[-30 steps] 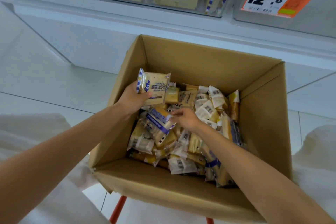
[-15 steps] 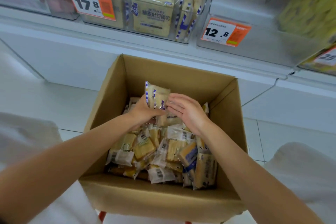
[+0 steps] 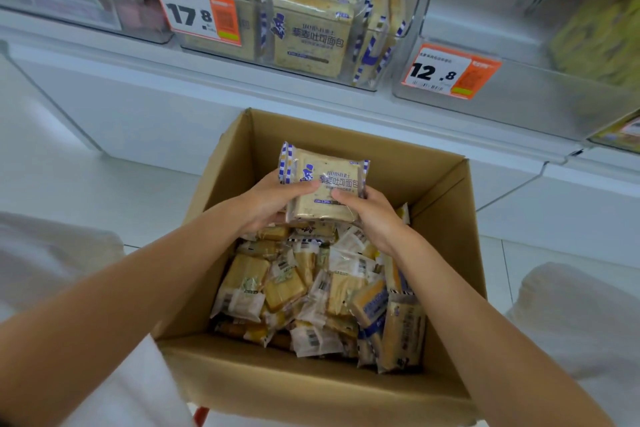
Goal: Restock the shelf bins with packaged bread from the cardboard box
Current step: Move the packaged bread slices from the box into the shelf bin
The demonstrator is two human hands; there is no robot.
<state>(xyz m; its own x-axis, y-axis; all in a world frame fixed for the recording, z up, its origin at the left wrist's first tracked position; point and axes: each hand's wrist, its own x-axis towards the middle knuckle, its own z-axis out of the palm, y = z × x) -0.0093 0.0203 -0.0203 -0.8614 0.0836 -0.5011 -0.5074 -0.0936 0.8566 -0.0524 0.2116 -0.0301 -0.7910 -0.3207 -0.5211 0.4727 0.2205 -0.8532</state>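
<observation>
An open cardboard box (image 3: pixel 446 218) stands in front of me, filled with several loose bread packets (image 3: pixel 311 288). Above its far half I hold a small stack of toast packets (image 3: pixel 327 184) with blue-and-white striped edges. My left hand (image 3: pixel 273 201) grips the stack's left side and my right hand (image 3: pixel 374 215) grips its right side. Straight beyond the box, a clear shelf bin (image 3: pixel 412 24) holds several matching toast packets (image 3: pixel 308 42) standing on edge.
An orange price tag reading 17.8 (image 3: pixel 197 14) hangs on the toast bin's front. A bin to the right carries a tag reading 12.8 (image 3: pixel 450 71). Another bin at far right holds yellow packets (image 3: pixel 599 28). White shelf base and tiled floor surround the box.
My right hand has left the loose packets and joined my left hand on the toast stack. The stack now faces up, held in both hands. My view has tilted up toward the shelf.
</observation>
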